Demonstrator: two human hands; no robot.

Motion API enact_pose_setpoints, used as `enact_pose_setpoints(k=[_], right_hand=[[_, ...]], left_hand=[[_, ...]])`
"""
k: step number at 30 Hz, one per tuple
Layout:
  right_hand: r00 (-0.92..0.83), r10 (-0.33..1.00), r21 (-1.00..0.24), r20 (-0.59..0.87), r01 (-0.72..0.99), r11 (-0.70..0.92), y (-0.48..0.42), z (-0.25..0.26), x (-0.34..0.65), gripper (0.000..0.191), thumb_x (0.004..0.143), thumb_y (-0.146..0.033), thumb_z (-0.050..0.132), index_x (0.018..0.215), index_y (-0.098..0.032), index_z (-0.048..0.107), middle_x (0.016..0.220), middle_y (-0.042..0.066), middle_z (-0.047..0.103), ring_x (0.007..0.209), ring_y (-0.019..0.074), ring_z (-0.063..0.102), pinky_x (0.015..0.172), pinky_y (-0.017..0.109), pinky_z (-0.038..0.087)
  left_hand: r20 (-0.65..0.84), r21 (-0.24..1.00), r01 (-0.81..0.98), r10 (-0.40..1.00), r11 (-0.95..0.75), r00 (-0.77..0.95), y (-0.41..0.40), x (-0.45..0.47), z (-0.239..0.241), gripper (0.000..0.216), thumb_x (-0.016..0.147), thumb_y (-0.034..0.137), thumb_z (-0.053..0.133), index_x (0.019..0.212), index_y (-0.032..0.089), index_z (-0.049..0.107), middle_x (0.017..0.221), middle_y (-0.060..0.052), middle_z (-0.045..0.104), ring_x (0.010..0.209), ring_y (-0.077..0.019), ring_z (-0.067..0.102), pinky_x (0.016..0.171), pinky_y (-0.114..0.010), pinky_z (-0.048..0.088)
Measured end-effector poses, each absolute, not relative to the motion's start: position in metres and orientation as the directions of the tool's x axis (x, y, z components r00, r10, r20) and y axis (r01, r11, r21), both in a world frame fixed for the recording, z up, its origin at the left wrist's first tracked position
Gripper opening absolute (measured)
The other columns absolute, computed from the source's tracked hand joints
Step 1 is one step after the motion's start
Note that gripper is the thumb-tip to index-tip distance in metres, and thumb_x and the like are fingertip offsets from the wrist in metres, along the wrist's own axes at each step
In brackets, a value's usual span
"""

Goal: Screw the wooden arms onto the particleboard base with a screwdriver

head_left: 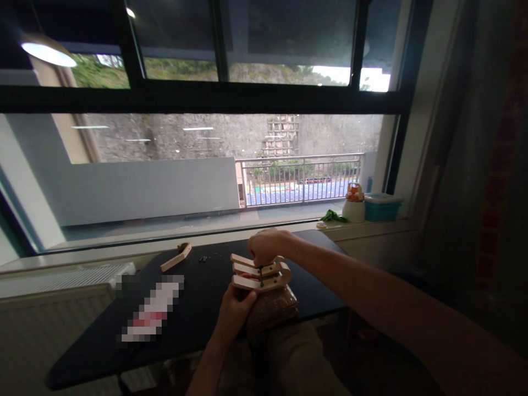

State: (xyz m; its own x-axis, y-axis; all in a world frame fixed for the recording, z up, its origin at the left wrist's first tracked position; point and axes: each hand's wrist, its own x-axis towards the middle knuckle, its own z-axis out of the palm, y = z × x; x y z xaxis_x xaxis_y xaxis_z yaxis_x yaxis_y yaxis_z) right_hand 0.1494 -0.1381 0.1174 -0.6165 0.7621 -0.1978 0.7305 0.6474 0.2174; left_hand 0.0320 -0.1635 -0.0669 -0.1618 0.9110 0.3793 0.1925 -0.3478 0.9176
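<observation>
A stack of curved wooden pieces [258, 274] rests at the near edge of a black table [103, 335], on a brown wrapped block [274, 312]. From below, my left hand [234, 312] grips the stack's near side with closed fingers. My right hand [267, 246] is closed over the top of the stack, pinching a small dark tool or screw [261, 278] that points down into the wood. One more curved wooden piece [176, 257] lies loose on the table to the far left, with a few small dark screws [203, 258] beside it.
A blurred-out flat item [150, 309] lies on the table's left half. A radiator [58, 278] stands at the left. On the window sill at the right are a white pot [353, 209], a green thing [334, 216] and a blue box [381, 207].
</observation>
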Motion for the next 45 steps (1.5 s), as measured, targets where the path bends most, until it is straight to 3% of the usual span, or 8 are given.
enact_pose_setpoints(k=[9,13,21,35,40,45], right_hand=[[-0.503,0.829,0.215,-0.243,0.806,0.552,-0.129,0.118,0.157,0.044,0.068,-0.036,0.059,0.100,-0.007,0.067,0.101,0.017,0.066,0.079,0.0232,0.062,0.056,0.028,0.046],[-0.500,0.818,0.216,-0.283,0.798,0.562,-0.131,0.127,0.159,0.039,0.064,-0.033,0.065,0.095,-0.009,0.069,0.088,0.011,0.070,0.071,0.0208,0.062,0.056,0.028,0.045],[-0.656,0.716,0.177,-0.239,0.695,0.696,-0.142,0.133,0.158,0.039,0.067,-0.022,0.058,0.105,-0.019,0.067,0.101,0.003,0.068,0.083,0.0181,0.060,0.058,0.024,0.041],[-0.571,0.798,0.257,-0.194,0.755,0.603,-0.142,0.127,0.148,0.038,0.072,-0.032,0.055,0.103,-0.012,0.067,0.104,0.013,0.066,0.090,0.0261,0.060,0.064,0.031,0.045],[-0.592,0.772,0.232,-0.231,0.737,0.635,-0.144,0.134,0.149,0.040,0.068,-0.033,0.060,0.104,-0.016,0.067,0.098,0.008,0.068,0.082,0.0215,0.061,0.061,0.028,0.045],[-0.650,0.724,0.199,-0.231,0.697,0.689,-0.145,0.137,0.154,0.039,0.069,-0.023,0.056,0.106,-0.020,0.067,0.102,0.004,0.068,0.083,0.0179,0.060,0.059,0.025,0.042]], left_hand=[[0.393,0.912,0.192,0.906,-0.362,-0.156,-0.161,0.030,-0.071,0.036,0.061,0.032,0.069,0.092,0.015,0.064,0.096,-0.009,0.070,0.096,-0.0265,0.062,0.091,-0.039,0.044],[0.404,0.907,0.192,0.903,-0.374,-0.148,-0.160,0.030,-0.071,0.034,0.063,0.031,0.069,0.093,0.015,0.064,0.095,-0.008,0.071,0.094,-0.0253,0.063,0.090,-0.038,0.044],[0.387,0.916,0.183,0.907,-0.357,-0.168,-0.163,0.031,-0.068,0.035,0.060,0.034,0.070,0.089,0.016,0.065,0.095,-0.008,0.071,0.098,-0.0256,0.062,0.092,-0.037,0.043],[0.386,0.916,0.181,0.908,-0.357,-0.165,-0.164,0.031,-0.067,0.034,0.061,0.032,0.070,0.090,0.016,0.065,0.093,-0.007,0.071,0.094,-0.0252,0.063,0.090,-0.037,0.044],[0.388,0.917,0.175,0.905,-0.359,-0.174,-0.163,0.031,-0.068,0.033,0.060,0.033,0.070,0.087,0.016,0.065,0.092,-0.007,0.071,0.093,-0.0254,0.063,0.089,-0.037,0.045],[0.378,0.920,0.180,0.909,-0.347,-0.177,-0.163,0.031,-0.068,0.035,0.060,0.033,0.070,0.090,0.016,0.065,0.096,-0.008,0.071,0.098,-0.0262,0.062,0.092,-0.038,0.043]])
